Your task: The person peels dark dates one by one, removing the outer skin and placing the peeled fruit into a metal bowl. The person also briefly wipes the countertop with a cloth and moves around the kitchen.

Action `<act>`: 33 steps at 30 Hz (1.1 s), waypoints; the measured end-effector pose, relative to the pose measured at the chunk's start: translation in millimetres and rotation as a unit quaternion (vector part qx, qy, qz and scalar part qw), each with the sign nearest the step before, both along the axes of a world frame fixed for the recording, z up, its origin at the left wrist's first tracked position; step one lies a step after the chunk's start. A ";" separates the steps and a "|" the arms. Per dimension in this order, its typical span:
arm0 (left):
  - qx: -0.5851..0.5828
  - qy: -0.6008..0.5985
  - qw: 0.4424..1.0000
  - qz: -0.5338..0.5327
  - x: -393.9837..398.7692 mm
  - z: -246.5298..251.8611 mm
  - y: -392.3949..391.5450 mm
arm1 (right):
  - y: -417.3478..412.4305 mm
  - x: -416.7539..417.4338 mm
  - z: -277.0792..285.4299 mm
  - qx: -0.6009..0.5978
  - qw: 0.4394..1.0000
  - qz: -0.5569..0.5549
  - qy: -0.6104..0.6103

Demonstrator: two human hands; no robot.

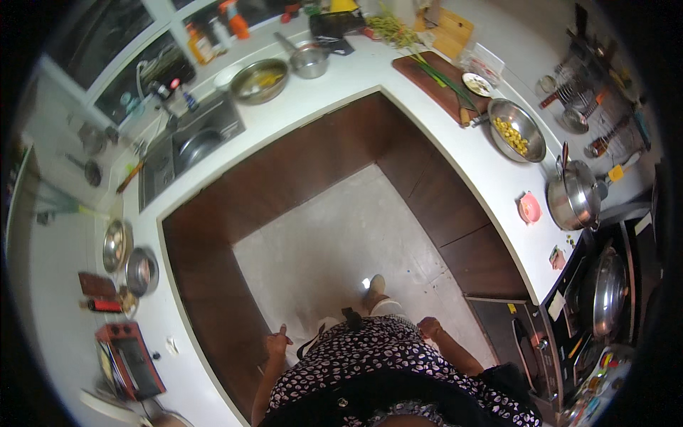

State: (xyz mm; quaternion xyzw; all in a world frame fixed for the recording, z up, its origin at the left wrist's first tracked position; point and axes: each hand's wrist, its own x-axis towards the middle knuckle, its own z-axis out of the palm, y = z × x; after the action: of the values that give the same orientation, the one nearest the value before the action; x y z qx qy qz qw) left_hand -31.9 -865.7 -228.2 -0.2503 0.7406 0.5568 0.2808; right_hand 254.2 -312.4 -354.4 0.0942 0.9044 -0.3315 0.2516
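Observation:
Both my hands hang at my sides, away from the counter. The thumb of my left hand (278, 342) sticks out from its fingers, and nothing shows in it. It is nearest to the dark brown cabinet fronts (213, 299) on the left. Loosely curled beside my patterned clothing (363, 341) is my right hand (430, 326); its palm is hidden. A shoe (377, 284) steps out on the grey tiled floor (320, 235). Around me runs a white U-shaped counter (453, 149).
At right are a steel bowl (525, 125) of yellow pieces, a steel pot (573, 195), a pink bowl (530, 208) and a lidded pan (608, 293) on the stove. Scallions (443, 79) lie on a cutting board (411, 72). A sink (160, 171) and red toaster oven (130, 360) stand left.

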 end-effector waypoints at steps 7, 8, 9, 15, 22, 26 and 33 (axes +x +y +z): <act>-0.091 0.004 0.980 -0.176 -122.3 109.9 156.0 | -14.8 -131.2 118.1 -0.296 0.864 -0.388 -0.125; -0.027 0.029 0.973 -0.229 -132.9 79.6 155.5 | -9.7 -119.9 93.8 -0.266 0.894 -0.342 -0.112; 0.044 0.052 0.957 -0.282 -148.7 55.1 170.2 | -4.8 -103.2 78.7 -0.231 0.922 -0.296 -0.099; 0.069 -0.103 0.927 -0.354 -222.6 35.4 240.8 | 0.8 -61.3 93.4 0.024 0.940 -0.289 -0.177; -0.106 0.551 0.274 -0.781 -366.6 -46.5 351.9 | 1.5 -23.8 124.1 -0.053 0.734 -0.669 0.104; 0.046 -0.068 0.760 -0.644 -385.3 24.5 486.5 | 21.1 -24.9 227.7 -0.107 0.607 -0.747 0.249; 0.146 0.040 0.769 -0.621 -231.9 178.8 660.6 | 184.6 87.2 458.7 0.337 0.480 -0.731 0.349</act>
State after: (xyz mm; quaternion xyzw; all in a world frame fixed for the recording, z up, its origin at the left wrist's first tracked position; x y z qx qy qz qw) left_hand -263.7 -205.1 -49.3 0.3308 0.6545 0.3719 0.5691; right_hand 341.4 -127.9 104.3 0.6754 0.5650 -0.0717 -0.4685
